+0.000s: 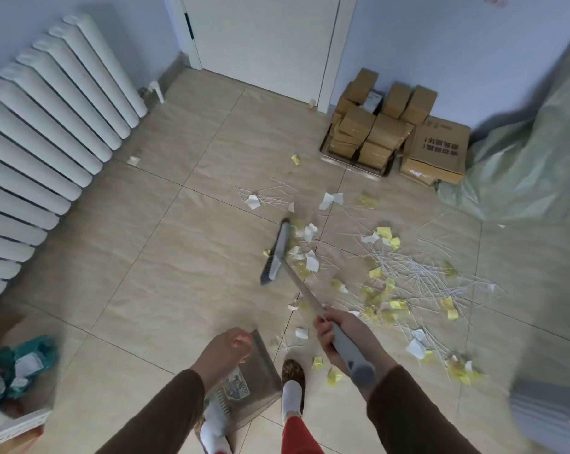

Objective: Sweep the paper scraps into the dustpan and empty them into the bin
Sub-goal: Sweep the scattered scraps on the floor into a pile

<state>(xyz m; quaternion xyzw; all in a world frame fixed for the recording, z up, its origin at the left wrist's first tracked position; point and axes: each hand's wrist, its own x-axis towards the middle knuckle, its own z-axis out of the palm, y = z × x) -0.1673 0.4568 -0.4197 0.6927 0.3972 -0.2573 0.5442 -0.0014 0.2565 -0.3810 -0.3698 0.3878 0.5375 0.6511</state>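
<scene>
White radiator [48, 132] fins fill the upper left of the frame, and at the lower left edge sits a blurred heap of teal and white stuff [18, 365] that I cannot identify. Low in the centre, the left hand [226, 350] has its fingers curled over the upper edge of the grey dustpan [244, 385], which hangs tilted just above the person's feet, not yet set on the floor [146, 257]. Right of it, the right hand [339, 335] is wrapped round the grey handle of the broom [278, 253], whose head rests on the tiles at mid-frame, against the left edge of the litter. Paper scraps [385, 290], white and yellow with thin white strips, spread from the frame's centre towards the lower right; a few lie apart near the upper centre.

The scraps look feather-light and limp, likely to flutter or slide under the bristles, so short, low strokes should suit; the thin strips may lie flat and resist. The broom is best held as it is, mid-shaft.

Cardboard boxes [391, 132] on a metal tray [355, 162] stand against the wall at upper right, with a green sack [532, 152] beside them; scraps reach close to both. No bin is clearly in view.
</scene>
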